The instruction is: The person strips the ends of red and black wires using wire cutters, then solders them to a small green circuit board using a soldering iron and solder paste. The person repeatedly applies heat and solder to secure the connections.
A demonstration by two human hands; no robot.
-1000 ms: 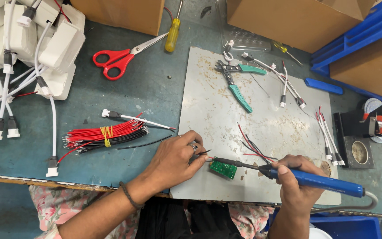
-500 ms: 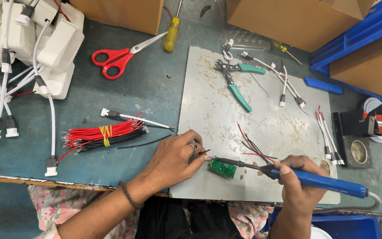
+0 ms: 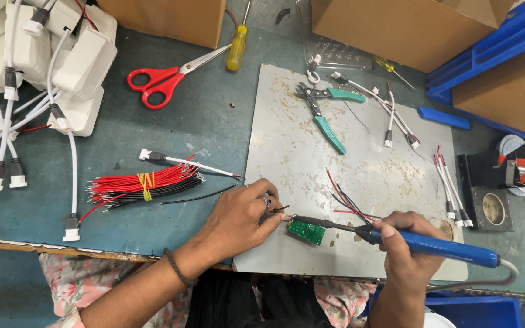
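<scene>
The right hand (image 3: pixel 405 243) grips a blue soldering iron (image 3: pixel 432 246) lying near-horizontal, tip pointing left onto the green circuit board (image 3: pixel 306 231). The left hand (image 3: pixel 238 218) pinches thin wires (image 3: pixel 277 211) at the board's left end. Bare metal plate (image 3: pixel 287 152) lies open beyond both hands; its near edge runs just below them.

A metal plate (image 3: pixel 347 182) lies on the workbench (image 3: pixel 171 140), right of centre. At its lower edge sits a small circuit board (image 3: pixel 306 231), with the left hand (image 3: pixel 238 215) just to its left and the right hand (image 3: pixel 405 243) to its right, holding a soldering iron (image 3: pixel 420 243) whose tip meets the board. Pliers (image 3: pixel 323 112) lie on the plate's upper part. Left of the plate lies a wire bundle (image 3: pixel 144 182); scissors (image 3: pixel 165 79) and a screwdriver (image 3: pixel 238 45) lie above it. Adapters (image 3: pixel 50 54) fill the upper left.
</scene>
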